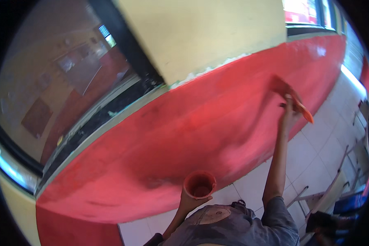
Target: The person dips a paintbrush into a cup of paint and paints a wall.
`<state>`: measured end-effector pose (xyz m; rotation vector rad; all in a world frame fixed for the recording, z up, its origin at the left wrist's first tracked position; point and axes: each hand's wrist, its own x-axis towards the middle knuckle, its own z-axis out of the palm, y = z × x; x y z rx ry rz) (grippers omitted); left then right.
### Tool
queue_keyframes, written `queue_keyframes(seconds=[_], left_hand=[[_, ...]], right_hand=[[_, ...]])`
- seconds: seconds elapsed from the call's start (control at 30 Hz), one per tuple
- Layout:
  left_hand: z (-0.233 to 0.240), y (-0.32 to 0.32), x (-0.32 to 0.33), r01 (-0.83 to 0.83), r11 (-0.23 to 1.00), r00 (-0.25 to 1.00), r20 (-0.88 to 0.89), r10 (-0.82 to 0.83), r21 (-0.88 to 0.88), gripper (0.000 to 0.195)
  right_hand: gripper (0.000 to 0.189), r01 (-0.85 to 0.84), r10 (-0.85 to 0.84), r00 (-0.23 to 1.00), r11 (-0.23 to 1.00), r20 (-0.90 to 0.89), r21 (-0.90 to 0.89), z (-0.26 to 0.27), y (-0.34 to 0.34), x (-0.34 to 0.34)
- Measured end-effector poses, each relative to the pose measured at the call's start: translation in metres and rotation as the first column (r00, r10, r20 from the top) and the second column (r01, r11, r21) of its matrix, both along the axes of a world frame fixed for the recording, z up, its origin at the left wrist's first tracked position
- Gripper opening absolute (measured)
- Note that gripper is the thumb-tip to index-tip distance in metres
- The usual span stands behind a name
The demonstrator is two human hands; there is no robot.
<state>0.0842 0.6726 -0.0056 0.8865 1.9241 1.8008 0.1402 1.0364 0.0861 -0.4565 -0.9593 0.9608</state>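
My right hand grips a paintbrush by its orange handle; the red-covered bristle end is blurred and lies at or close to the red-painted lower wall. Lower down, near my body, my left hand is wrapped around a round cup with red paint on its rim and inner side. How much paint is in the cup cannot be told. Above the red, the wall is cream, with a ragged whitish strip along part of the border.
A dark-framed window and its sill are at left, another window at upper right. White floor tiles run below the wall. Metal-legged furniture and a dark blue item stand at lower right.
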Motion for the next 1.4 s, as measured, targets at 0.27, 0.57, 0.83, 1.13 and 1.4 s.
queue_keyframes(seconds=[0.27,0.57,0.83,1.13,1.4], left_hand=[[-0.006,-0.002,0.001,0.017,0.999,1.000,0.021,-0.017,-0.037,0.086],[-0.013,-0.030,-0.003,-0.038,0.998,0.999,0.021,0.037,0.056,0.086],[-0.027,-0.059,-0.015,0.013,0.997,1.000,0.014,-0.015,0.082,0.088],[-0.003,-0.065,-0.023,0.041,0.999,0.991,-0.131,-0.037,0.032,0.088],[-0.012,-0.062,-0.019,0.100,0.979,0.993,-0.080,-0.087,0.180,0.081]], right_hand=[[0.010,-0.069,-0.082,0.978,0.738,0.191,0.672,-0.030,-0.136,-0.042],[0.015,0.027,-0.024,0.997,0.999,0.071,-0.034,-0.009,-0.060,-0.020],[0.018,-0.269,-0.036,0.916,0.686,0.400,0.676,-0.050,-0.222,-0.026],[0.026,-0.761,0.776,0.476,0.599,0.414,-0.248,0.002,-0.252,0.025],[0.021,-0.769,0.517,0.109,0.585,0.849,-0.258,0.025,-0.298,0.020]])
